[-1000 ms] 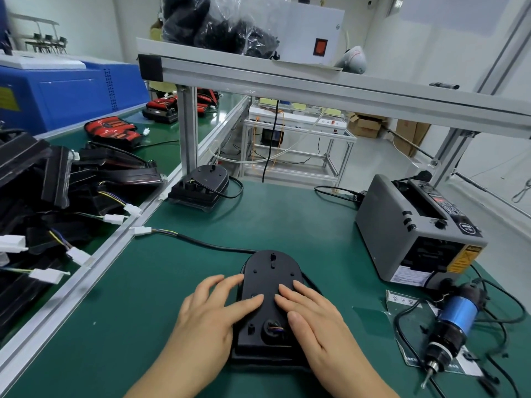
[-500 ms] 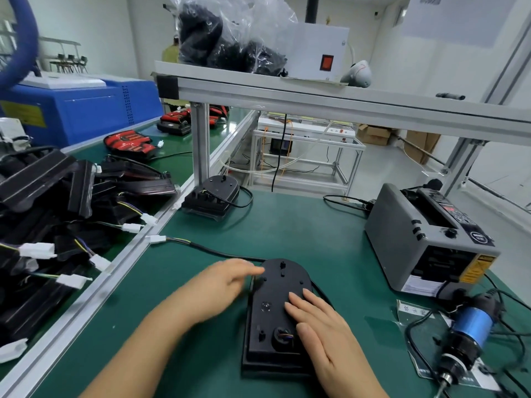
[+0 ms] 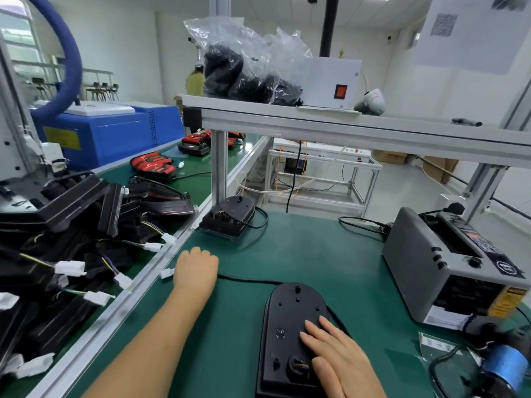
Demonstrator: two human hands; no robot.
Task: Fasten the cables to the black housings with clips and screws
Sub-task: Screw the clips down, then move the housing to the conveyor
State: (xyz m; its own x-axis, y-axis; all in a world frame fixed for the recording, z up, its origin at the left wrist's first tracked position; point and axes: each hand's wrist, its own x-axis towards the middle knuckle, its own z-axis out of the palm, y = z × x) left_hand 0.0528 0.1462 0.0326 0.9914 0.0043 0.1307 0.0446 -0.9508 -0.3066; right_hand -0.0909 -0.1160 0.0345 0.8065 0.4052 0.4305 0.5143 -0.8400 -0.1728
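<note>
A black housing (image 3: 293, 317) lies flat on the green mat near me. My right hand (image 3: 336, 357) rests on its lower right part with straight fingers. A black cable (image 3: 250, 280) runs from the housing's top leftwards to a white connector (image 3: 166, 273). My left hand (image 3: 196, 265) sits over this cable close to the connector, knuckles up. Its fingers curl down round the cable and are hidden from view. A second housing (image 3: 230, 216) with its own cable stands farther back by the frame post.
A heap of black housings with white connectors (image 3: 71, 239) fills the left bench beyond an aluminium rail (image 3: 138, 285). A grey tape dispenser (image 3: 448, 268) stands at the right. A blue electric screwdriver (image 3: 500, 366) lies at the lower right. A shelf (image 3: 344, 124) crosses overhead.
My left hand has left the housing and moved up and left along the cable to the connector end. My right hand stays pressed on the housing. The view has tilted upwards.
</note>
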